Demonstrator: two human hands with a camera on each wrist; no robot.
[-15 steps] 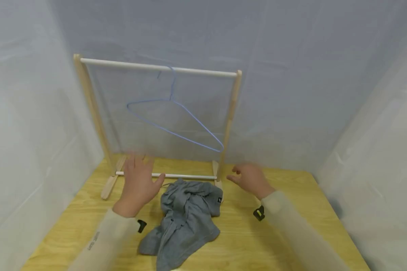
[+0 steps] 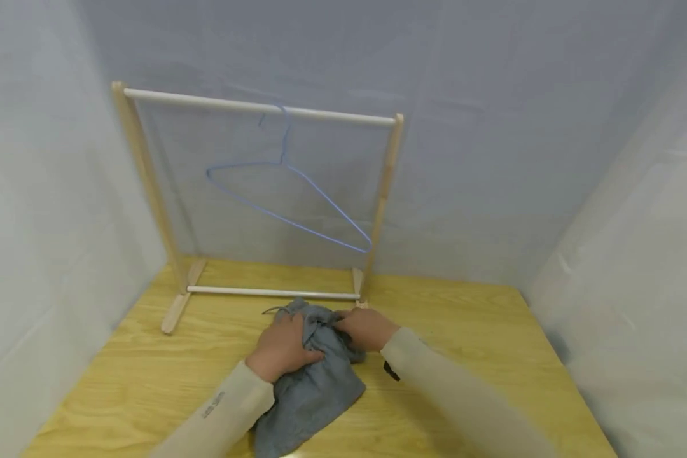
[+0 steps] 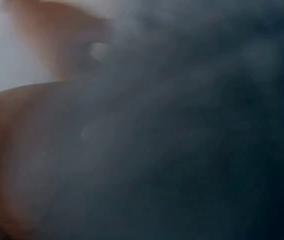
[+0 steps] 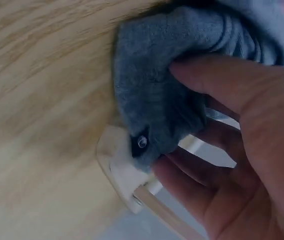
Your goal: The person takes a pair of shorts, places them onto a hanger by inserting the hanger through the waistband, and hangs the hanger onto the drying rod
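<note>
Wooden table (image 2: 464,356): both hands, left hand (image 2: 280,350) and right hand (image 2: 363,329), clutch grey garment (image 2: 315,388); rack (image 2: 378,210) foot at 12 o'clock may snag it.

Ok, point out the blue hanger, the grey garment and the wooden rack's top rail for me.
blue hanger (image 2: 289,194): head view, on its sloping right shoulder wire.
grey garment (image 2: 315,388): head view, on the flat lower part near the sleeves.
top rail (image 2: 206,102): head view, on the white bar left of the hook.
</note>
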